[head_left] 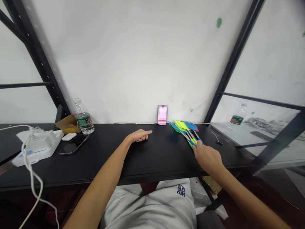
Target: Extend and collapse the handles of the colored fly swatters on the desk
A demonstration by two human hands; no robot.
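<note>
My right hand (207, 156) is closed around a bundle of several fly-swatter-like sticks (188, 133) at the right of the black table. They have flat yellow-green, blue and teal heads, thin metal shafts and coloured handles; the handle ends are hidden under my fingers. The heads fan out toward the wall. My left hand (141, 135) rests on or just above the tabletop near the middle, holding nothing. Its index finger points right, and the other fingers are curled. A phone (162, 114) with a lit, blurred screen stands against the wall between my hands.
At left are a water bottle (84, 117), a brown paper box (68, 124), a dark phone (74, 143), a small white case (69, 136) and a white power strip (49, 146) with cables. A short cable (217, 140) lies at right. Black metal posts frame both sides.
</note>
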